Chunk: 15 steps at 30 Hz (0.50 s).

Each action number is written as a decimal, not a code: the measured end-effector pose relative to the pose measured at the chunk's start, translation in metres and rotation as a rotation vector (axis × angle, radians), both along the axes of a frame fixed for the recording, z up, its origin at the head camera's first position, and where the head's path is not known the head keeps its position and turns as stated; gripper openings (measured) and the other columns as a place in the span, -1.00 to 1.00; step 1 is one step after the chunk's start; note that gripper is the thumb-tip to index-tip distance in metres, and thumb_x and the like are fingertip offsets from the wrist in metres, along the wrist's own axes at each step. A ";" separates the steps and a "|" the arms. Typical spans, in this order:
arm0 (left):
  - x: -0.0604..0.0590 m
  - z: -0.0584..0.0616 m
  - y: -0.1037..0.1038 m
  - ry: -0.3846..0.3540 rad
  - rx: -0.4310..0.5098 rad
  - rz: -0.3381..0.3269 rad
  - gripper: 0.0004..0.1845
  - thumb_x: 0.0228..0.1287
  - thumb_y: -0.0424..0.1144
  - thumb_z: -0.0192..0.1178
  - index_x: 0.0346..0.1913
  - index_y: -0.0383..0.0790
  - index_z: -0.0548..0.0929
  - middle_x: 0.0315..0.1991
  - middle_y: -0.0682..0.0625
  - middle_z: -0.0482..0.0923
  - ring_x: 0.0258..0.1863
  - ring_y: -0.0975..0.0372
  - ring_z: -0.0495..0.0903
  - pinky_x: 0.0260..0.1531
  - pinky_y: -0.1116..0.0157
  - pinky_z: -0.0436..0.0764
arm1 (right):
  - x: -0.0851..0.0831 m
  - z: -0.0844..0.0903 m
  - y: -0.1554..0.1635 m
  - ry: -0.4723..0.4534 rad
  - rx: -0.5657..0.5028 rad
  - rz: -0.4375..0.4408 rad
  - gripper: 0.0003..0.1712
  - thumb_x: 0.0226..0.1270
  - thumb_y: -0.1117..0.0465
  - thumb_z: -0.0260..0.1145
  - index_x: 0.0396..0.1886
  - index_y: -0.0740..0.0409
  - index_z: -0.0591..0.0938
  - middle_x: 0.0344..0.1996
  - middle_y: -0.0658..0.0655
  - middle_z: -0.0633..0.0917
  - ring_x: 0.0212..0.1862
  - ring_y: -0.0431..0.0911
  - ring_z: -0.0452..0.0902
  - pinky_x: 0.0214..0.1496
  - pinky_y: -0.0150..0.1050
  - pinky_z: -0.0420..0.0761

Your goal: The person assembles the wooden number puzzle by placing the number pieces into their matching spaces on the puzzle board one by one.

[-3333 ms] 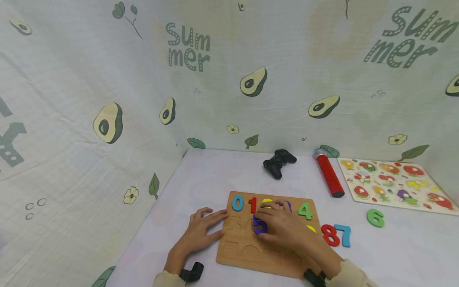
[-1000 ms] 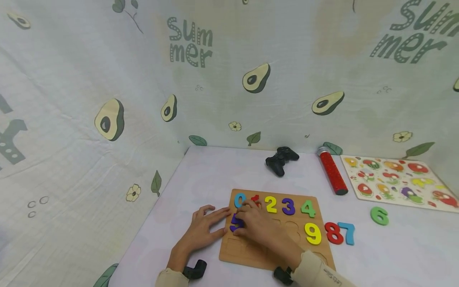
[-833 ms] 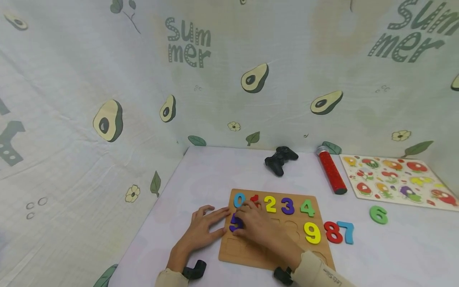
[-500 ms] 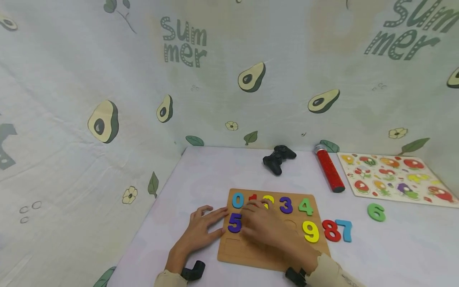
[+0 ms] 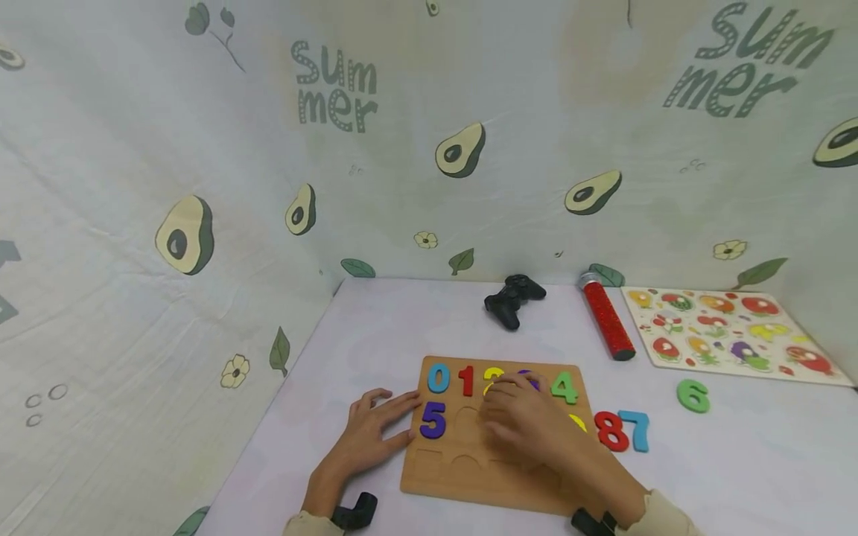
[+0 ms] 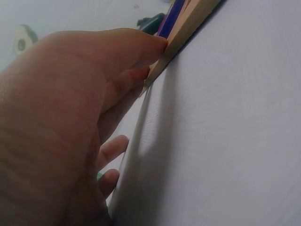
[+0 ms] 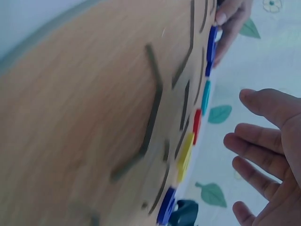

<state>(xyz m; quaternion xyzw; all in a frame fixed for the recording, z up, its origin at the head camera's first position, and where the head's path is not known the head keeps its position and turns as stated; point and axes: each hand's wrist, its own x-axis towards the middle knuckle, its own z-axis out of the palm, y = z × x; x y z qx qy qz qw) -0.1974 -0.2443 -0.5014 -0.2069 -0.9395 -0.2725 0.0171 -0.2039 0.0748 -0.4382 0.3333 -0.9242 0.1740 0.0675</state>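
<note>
A wooden number board (image 5: 462,484) lies on the table. Thumb and fingertips of my left hand (image 5: 372,435) touch its left edge, fingers extended; the left wrist view shows this contact at the board's side (image 6: 188,28). My right hand (image 5: 529,417) is over the middle of the board, its fingers relaxed and holding nothing in the right wrist view. A purple 5 (image 5: 433,420) sits at the left of the second row. Above it are a blue 0 (image 5: 439,378) and red 1 (image 5: 465,380). The right hand partly hides the 2, 3 and 9; a green 4 (image 5: 564,387) shows.
Right of the board lie a red 8 (image 5: 612,432), a blue 7 (image 5: 635,430) and a green 6 (image 5: 693,396). Behind are a black game controller (image 5: 512,299), a red glittery tube (image 5: 608,320) and a fruit puzzle board (image 5: 737,335). A printed cloth hangs at the back.
My right hand carried the purple 5 left to the second row's left end, let it go and moved back right. The left hand stays at the board's edge.
</note>
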 end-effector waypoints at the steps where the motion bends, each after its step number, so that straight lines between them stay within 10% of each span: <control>1: 0.000 0.000 0.000 0.001 0.001 0.001 -0.42 0.34 0.17 0.22 0.40 0.20 0.49 0.41 0.23 0.38 0.35 0.05 0.20 0.19 -0.13 0.13 | 0.000 0.000 0.003 -0.011 0.008 -0.016 -0.70 0.29 -0.02 0.44 -0.04 -0.05 0.75 0.01 -0.08 0.70 0.27 0.04 0.40 0.32 0.25 0.16; 15: 0.001 -0.005 -0.001 0.016 -0.015 0.011 -0.42 0.34 0.24 0.18 0.40 0.28 0.48 0.41 0.29 0.37 0.37 0.07 0.19 0.19 -0.14 0.12 | 0.006 -0.007 0.056 0.002 -0.028 -0.106 -0.59 0.23 0.00 0.50 0.04 0.00 0.73 0.05 -0.03 0.70 0.25 0.04 0.41 0.27 0.27 0.11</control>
